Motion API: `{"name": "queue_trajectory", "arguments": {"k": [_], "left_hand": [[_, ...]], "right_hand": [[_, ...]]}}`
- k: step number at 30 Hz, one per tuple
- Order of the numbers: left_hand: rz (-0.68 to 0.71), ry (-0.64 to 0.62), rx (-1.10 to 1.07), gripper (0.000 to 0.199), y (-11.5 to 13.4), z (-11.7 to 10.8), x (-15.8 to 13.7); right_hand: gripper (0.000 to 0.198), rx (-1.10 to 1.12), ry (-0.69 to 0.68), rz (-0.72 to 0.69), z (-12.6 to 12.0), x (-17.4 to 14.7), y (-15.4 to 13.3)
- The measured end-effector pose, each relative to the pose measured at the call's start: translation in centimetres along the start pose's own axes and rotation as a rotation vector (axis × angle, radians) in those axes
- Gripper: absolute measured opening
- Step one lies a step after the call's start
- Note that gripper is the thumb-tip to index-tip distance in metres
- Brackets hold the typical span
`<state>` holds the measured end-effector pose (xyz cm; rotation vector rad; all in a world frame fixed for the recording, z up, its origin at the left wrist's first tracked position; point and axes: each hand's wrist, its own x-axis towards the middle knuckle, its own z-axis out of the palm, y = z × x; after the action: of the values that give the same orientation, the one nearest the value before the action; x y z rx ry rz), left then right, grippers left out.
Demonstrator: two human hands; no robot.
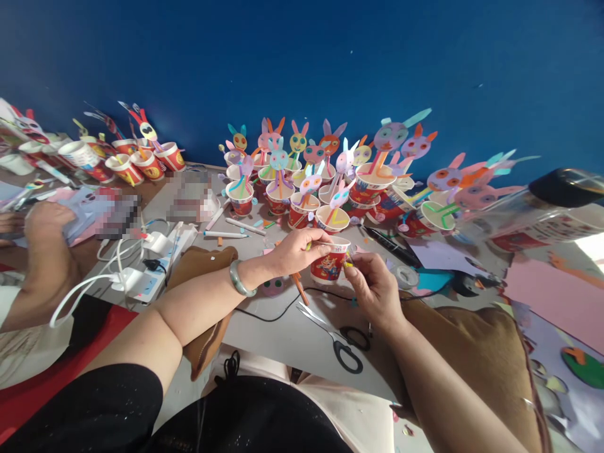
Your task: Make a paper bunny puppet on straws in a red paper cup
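My left hand [297, 255] grips the rim of a red paper cup [328, 269] with a cartoon print, thumb over the edge. The cup is held upright above the table. At its right side, my right hand [375, 286] pinches a small yellow piece [349, 264] against or close to the cup wall; whether it touches cannot be made out. Below the cup lie black-handled scissors [337, 333], blades partly apart. Orange-brown strips [300, 289] and a pink paper face [272, 286] lie beside the cup, partly hidden by my left hand.
Behind stand several paper cups [333, 218] with paper rabbit heads. Markers [245, 226], a black pen [389, 245], clear tape [406, 277] and a power strip [158, 270] lie around. A clear bottle [500, 211] stands right. A co-worker's hand [50, 220] is at left.
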<state>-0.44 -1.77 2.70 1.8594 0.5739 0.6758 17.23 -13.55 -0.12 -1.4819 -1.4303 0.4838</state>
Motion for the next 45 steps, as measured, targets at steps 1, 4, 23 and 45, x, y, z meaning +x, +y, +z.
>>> {"name": "queue_trajectory", "arguments": {"k": [1, 4, 23, 45], "left_hand": [[-0.008, 0.006, 0.003, 0.02, -0.01, 0.0, 0.03], [-0.014, 0.015, 0.006, 0.021, -0.04, 0.01, 0.08], [0.028, 0.016, 0.088, 0.016, -0.07, 0.01, 0.13], [0.003, 0.011, 0.089, 0.018, -0.03, 0.16, 0.0]], "right_hand": [[0.039, -0.04, -0.033, -0.01, 0.01, -0.09, -0.08], [0.037, -0.122, -0.077, -0.035, 0.09, -0.31, -0.39], [0.03, -0.161, -0.012, -0.007, 0.07, 0.01, -0.72], [0.028, -0.186, -0.026, -0.035, 0.23, -0.03, -0.28]]}}
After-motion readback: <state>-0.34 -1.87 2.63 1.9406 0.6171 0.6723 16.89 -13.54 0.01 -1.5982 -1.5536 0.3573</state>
